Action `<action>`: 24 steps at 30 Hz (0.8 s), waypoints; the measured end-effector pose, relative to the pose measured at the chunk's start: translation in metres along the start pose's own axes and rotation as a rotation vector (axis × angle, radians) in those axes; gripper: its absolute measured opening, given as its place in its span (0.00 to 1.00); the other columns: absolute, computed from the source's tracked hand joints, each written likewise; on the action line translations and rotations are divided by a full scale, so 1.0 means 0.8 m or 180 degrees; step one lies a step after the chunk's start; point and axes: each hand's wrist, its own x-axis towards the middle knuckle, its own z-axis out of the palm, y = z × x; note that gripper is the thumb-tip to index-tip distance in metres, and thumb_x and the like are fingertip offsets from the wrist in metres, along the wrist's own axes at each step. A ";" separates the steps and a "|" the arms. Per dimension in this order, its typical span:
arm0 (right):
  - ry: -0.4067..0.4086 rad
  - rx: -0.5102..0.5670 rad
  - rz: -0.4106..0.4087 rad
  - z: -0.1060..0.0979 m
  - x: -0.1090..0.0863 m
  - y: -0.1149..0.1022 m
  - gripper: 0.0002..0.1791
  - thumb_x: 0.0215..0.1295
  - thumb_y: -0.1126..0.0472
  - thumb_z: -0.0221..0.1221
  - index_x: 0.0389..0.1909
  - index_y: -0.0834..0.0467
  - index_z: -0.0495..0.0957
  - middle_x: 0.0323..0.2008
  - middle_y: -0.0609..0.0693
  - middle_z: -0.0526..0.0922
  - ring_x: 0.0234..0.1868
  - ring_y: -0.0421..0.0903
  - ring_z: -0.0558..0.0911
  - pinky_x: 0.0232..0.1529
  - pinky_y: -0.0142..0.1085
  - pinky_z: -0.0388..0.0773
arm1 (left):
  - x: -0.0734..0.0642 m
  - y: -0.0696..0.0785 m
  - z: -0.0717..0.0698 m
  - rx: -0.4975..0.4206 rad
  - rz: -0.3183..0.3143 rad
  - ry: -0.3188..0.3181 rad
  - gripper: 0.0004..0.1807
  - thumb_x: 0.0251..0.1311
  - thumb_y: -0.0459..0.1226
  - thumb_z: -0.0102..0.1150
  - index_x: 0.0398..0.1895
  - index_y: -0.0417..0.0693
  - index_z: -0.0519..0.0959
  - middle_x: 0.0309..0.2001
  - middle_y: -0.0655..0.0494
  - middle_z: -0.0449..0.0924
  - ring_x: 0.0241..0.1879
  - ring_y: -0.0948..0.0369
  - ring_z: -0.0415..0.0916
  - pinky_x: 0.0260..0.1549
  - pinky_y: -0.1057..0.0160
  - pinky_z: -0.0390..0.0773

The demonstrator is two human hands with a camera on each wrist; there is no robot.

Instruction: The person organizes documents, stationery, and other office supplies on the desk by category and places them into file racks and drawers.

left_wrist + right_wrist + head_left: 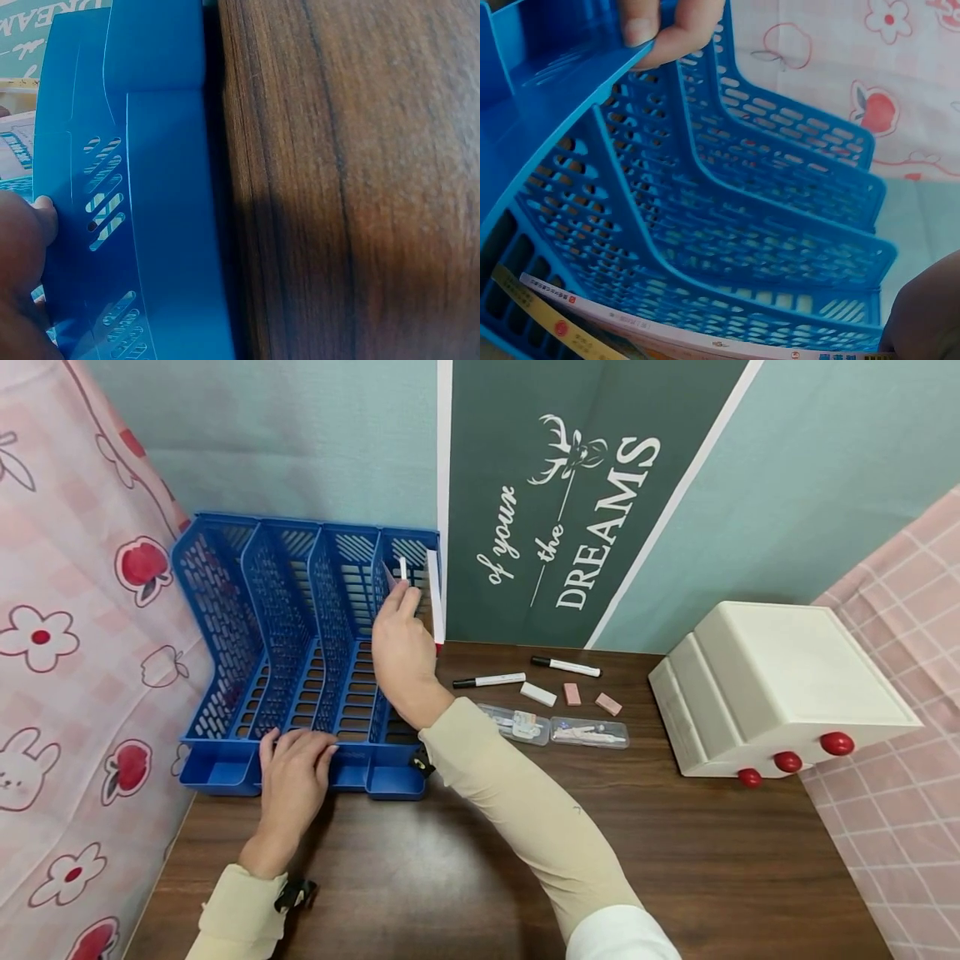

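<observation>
From where I stand, the writing easiest to read is on the dark green panel (510, 452) behind the worktop (420, 877): "of your", "the" and "DREAMS", beside a line-drawn deer's head. The left-wrist view catches part of it upside down. The blue file rack (341, 610) stands at the worktop's back left corner. The left hand (296, 772) grips its front rim, fingers hooked over the edge. The right hand (405, 647) pinches the top end of a white-spined book (646, 322) in the rack's rightmost compartment.

The right-wrist view alone shows the spines properly: small characters and little red emblems run along the white one, and a yellow-spined book (561, 328) beside it bears a red round mark; I can't make out the words. The left-wrist view adds the slanted slots in the rack's front wall and a pale cover with blurred blue print.

Only the head view shows the rest: near the worktop's back edge, two markers (566, 666), a white eraser (538, 694), two pink erasers (572, 694) and two clear cases (588, 732); towards the back right corner, a white drawer unit (780, 677) with red knobs.
</observation>
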 end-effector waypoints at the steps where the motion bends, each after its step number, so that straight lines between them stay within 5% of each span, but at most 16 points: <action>1: -0.0024 0.0002 0.0027 0.003 0.001 0.000 0.33 0.78 0.57 0.53 0.76 0.67 0.58 0.67 0.61 0.70 0.18 0.36 0.78 0.21 0.26 0.77 | 0.000 0.000 0.000 -0.0006 0.0002 0.0001 0.03 0.61 0.26 0.65 0.35 0.41 0.85 0.36 0.45 0.87 0.47 0.43 0.76 0.63 0.32 0.57; 11: -0.0081 -0.0453 0.0046 0.021 0.003 0.002 0.32 0.78 0.54 0.52 0.76 0.65 0.61 0.65 0.60 0.71 0.20 0.37 0.80 0.22 0.30 0.80 | -0.001 0.002 0.001 0.0035 -0.0004 -0.0050 0.03 0.62 0.27 0.65 0.36 0.40 0.85 0.37 0.45 0.87 0.47 0.43 0.76 0.63 0.32 0.56; 18: -0.0441 -0.0933 -0.0163 0.005 -0.001 -0.002 0.35 0.77 0.50 0.52 0.74 0.68 0.61 0.62 0.61 0.72 0.27 0.39 0.81 0.23 0.30 0.80 | 0.000 0.004 -0.001 0.0005 0.0006 0.0008 0.03 0.61 0.26 0.65 0.35 0.41 0.85 0.36 0.44 0.87 0.47 0.43 0.76 0.63 0.32 0.56; 22: -0.0759 -0.1049 -0.0265 -0.010 -0.004 -0.003 0.30 0.80 0.50 0.47 0.72 0.67 0.64 0.60 0.60 0.71 0.40 0.41 0.78 0.27 0.30 0.80 | 0.000 0.004 -0.001 0.0027 0.0015 0.0004 0.03 0.61 0.26 0.65 0.35 0.40 0.85 0.36 0.44 0.87 0.46 0.42 0.76 0.62 0.32 0.56; 24: -0.0925 -0.1158 -0.0330 -0.016 -0.004 -0.002 0.30 0.81 0.49 0.46 0.73 0.65 0.65 0.63 0.58 0.71 0.50 0.43 0.74 0.38 0.31 0.81 | 0.000 0.004 -0.001 0.0042 0.0014 -0.0005 0.03 0.61 0.26 0.66 0.35 0.40 0.85 0.36 0.44 0.87 0.46 0.42 0.76 0.62 0.31 0.56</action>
